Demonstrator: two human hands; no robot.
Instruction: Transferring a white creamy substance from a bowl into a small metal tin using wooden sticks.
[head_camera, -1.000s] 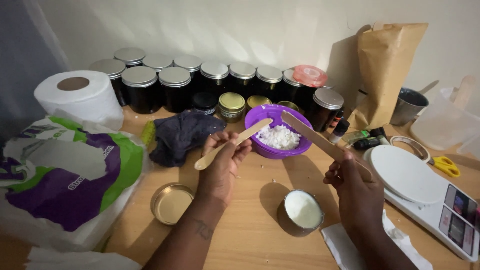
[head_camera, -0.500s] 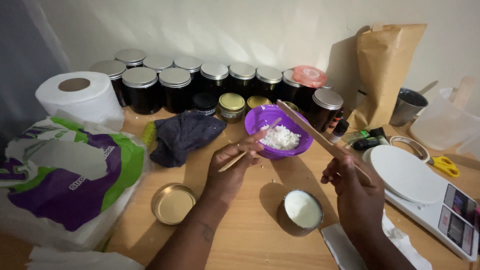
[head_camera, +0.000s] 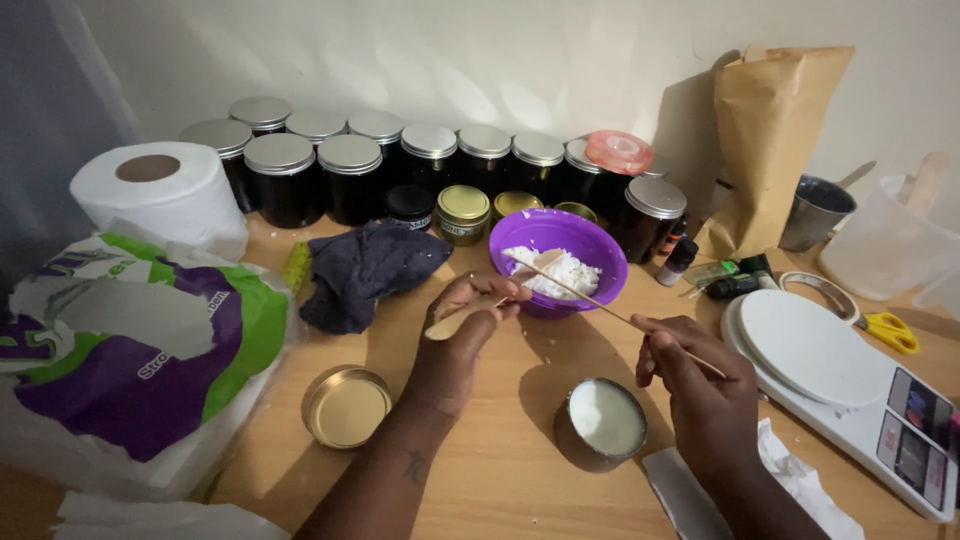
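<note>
Hands work over a wooden table, each closed on a flat wooden stick. The left hand has its fingers pinched shut around a short wooden spatula, whose rounded end sticks out toward the wrist while its far end reaches over the near rim of a purple bowl. The right hand has its fingers curled tight around a long thin wooden stick, held nearly edge-on; the stick runs from those fingers up and away to the left, and its tip lies in the white flaky wax heaped in the bowl. The two sticks meet or cross just beyond the left fingers, at the bowl's near edge; whether they touch cannot be told.

Just below the gap between the two hands stands a small round tin filled with smooth white wax. Near the left forearm lies a gold lid. A dark cloth is crumpled just past the left fingers, to their left. Beside the right hand sits a white kitchen scale, with yellow scissors beyond it. Dark jars with silver lids line the wall behind the bowl, and a paper roll stands far off to the left.
</note>
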